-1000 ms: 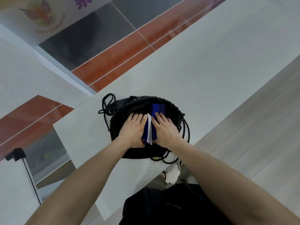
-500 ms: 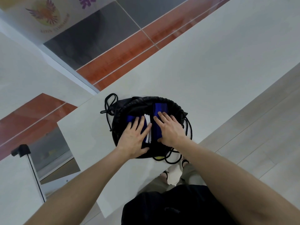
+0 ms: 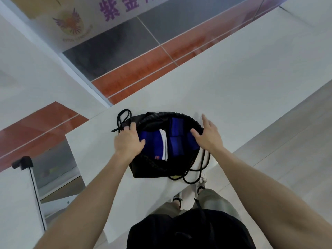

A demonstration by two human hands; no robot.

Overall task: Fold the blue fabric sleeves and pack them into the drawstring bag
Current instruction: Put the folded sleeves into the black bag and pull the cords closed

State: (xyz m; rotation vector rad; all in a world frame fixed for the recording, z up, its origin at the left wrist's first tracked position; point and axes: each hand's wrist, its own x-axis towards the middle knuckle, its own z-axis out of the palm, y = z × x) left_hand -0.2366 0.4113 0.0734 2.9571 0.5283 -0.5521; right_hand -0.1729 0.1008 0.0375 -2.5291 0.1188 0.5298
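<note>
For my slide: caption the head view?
Both hands spread black drawstring bag holding folded blue sleeves.

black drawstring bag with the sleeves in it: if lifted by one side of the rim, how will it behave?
The drawstring bag is probably floppy: its rim is puckered and it lies slumped on the table. The folded blue sleeves look light, so it would likely sag rather than resist. The loose cords would dangle and may snag.

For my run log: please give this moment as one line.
blue sleeves: inside drawstring bag | left hand, right hand: at bag rim
</note>
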